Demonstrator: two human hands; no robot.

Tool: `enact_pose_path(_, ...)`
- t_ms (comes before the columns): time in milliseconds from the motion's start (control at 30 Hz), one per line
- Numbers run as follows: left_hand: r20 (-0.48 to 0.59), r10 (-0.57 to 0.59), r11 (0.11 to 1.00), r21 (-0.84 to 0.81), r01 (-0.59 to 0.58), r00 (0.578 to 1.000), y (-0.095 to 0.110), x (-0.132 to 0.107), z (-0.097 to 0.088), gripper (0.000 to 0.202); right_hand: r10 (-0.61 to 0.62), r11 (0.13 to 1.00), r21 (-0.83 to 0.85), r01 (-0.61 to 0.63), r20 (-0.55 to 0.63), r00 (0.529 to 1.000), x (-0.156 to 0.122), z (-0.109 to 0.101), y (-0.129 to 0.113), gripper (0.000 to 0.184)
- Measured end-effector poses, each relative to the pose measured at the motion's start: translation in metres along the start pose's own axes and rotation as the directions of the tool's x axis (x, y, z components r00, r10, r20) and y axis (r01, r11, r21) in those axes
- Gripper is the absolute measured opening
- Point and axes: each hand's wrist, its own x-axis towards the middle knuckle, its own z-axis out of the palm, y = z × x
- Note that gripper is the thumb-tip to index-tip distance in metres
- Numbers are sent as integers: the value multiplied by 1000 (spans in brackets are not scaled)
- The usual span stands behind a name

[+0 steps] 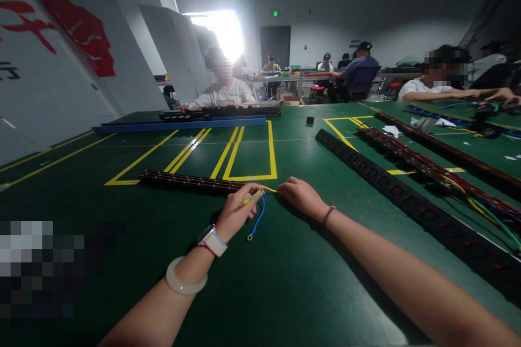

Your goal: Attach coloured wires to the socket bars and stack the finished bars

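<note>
A yellow-green wire held over the green bench.
Head view: the left hand has its grip closed on the wire, beside a black strip; the right hand pinches a yellow stretch, probably the same wire, though detail is small. A blue lead with a ring lug curves nearby.

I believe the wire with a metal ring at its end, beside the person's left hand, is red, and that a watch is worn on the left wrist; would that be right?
Not quite: the wire with a metal ring at its end, beside the left hand, is blue, not red, as the head view shows. The watch is indeed on the left wrist.
</note>
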Motion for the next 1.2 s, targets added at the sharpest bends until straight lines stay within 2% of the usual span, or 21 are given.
enact_pose_path(100,64,120,921,365,-135,991,1,-4,2,26,39,998,46,-39,3,999,0,1,-1,22)
enact_pose_path(200,97,148,814,554,-177,984,3,-7,5,27,93,990,101,-96,34,995,1,0,-3,22)
enact_pose_path(300,142,145,772,603,-201,979,4,-7,7,28,140,976,154,-153,93,986,3,-3,-8,24)
enact_pose_path(433,164,117,774,603,-193,980,4,-7,7,26,176,969,144,-200,163,971,5,-5,-18,35)
enact_pose_path(567,95,77,792,599,-119,992,1,-6,9,23,157,982,78,-173,173,972,2,-3,-29,42)
enact_pose_path(667,59,83,778,619,-102,995,-3,-6,12,20,164,983,55,-178,200,966,0,-4,-37,33)
enact_pose_path(800,34,44,833,550,-55,998,-7,-7,16,29,218,969,65,-238,226,949,0,-9,-44,17)
enact_pose_path(967,45,-45,949,315,29,998,-7,-5,15,32,251,952,122,-282,220,943,2,-15,-48,19)
enact_pose_path(1067,87,-135,980,157,120,987,-7,-2,15,32,222,975,-28,-221,205,953,0,-17,-56,21)
enact_pose_path(1200,87,-183,983,37,181,979,-10,1,18,36,134,954,-292,-65,225,965,-8,-14,-78,23)
